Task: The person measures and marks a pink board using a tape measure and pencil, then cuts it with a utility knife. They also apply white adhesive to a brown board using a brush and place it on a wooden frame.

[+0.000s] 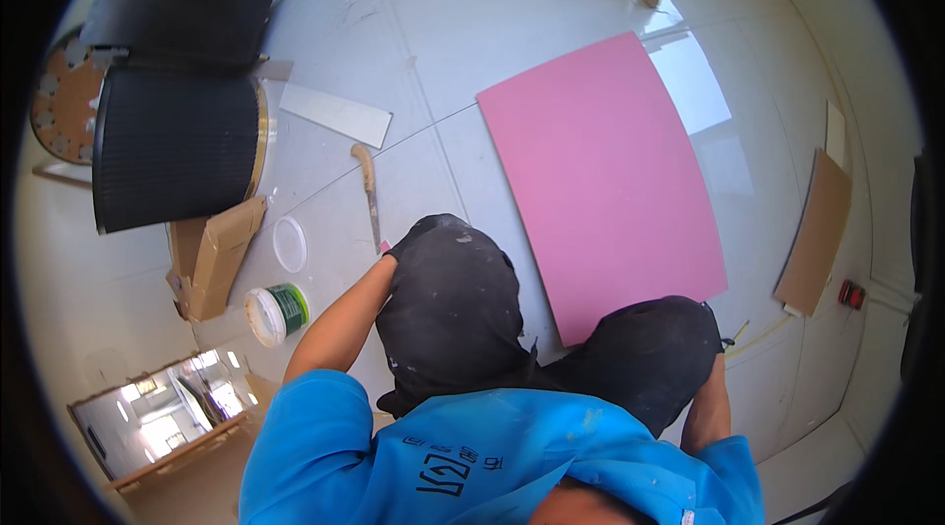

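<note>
Presently, I judge from my distant post that the work is only partly along. The pink board (610, 190) lies flat on the floor (423, 43), right of the middle of the frame, its lowest part covered by the right knee (645, 353). Its visible edges look clean, and I see no line drawn on it. A small pink scrap (384, 247) lies by the tip of the saw (368, 181), left of the middle, so perhaps some cutting is already done; how much is left, I cannot say. The tub (278, 314) stands at lower left with a white lid (289, 245) lying near it, so it seems ready for use, but I see nothing spread on the board. As for my grip, the left forearm (340, 318) and the right forearm (709, 412) both end at the dark knees; both hands are hidden, and whether they hold something I cannot tell.
</note>
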`<state>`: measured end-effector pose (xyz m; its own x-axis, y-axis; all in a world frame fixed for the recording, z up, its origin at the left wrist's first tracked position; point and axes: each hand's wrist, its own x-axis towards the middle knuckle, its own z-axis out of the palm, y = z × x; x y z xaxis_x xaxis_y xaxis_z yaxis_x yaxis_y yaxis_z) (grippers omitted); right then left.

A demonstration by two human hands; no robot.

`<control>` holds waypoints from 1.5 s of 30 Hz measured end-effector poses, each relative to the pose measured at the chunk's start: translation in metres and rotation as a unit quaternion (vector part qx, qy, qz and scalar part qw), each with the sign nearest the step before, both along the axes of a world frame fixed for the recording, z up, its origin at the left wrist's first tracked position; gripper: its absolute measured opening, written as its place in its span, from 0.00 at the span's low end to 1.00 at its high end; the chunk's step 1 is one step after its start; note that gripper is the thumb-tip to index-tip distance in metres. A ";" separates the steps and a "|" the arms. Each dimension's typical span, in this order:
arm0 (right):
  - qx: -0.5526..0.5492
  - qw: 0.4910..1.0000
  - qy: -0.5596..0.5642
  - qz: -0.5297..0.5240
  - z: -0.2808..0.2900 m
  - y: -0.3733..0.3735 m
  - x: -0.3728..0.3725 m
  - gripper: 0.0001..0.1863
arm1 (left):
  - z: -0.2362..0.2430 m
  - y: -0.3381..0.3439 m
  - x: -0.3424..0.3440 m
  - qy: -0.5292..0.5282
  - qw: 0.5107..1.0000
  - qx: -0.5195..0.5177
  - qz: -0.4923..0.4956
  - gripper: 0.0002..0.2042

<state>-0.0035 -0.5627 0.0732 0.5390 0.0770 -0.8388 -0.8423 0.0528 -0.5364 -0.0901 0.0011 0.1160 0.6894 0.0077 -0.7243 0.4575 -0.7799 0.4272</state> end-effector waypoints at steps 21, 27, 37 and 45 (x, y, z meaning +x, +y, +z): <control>-0.170 0.974 -0.076 0.126 -0.006 0.038 0.037 0.12 | -0.106 0.109 -0.194 -0.142 0.939 0.259 0.176 0.25; -0.374 0.892 -0.178 0.180 -0.021 -0.009 0.056 0.14 | -0.137 0.110 -0.161 -0.013 0.951 0.199 0.238 0.24; -0.563 0.701 -0.266 0.348 -0.017 -0.082 -0.020 0.28 | -0.082 0.146 -0.086 0.066 0.921 0.013 0.384 0.23; -0.574 0.743 -0.180 0.294 0.001 -0.071 -0.074 0.34 | 0.011 0.059 0.126 -0.015 0.966 -0.105 0.236 0.22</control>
<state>-0.0770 -0.6334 0.0741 0.9008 -0.2670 -0.3425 -0.3298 -0.9337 -0.1396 0.0354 0.0605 0.1269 0.6661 0.1825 -0.7232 0.7258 -0.3823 0.5719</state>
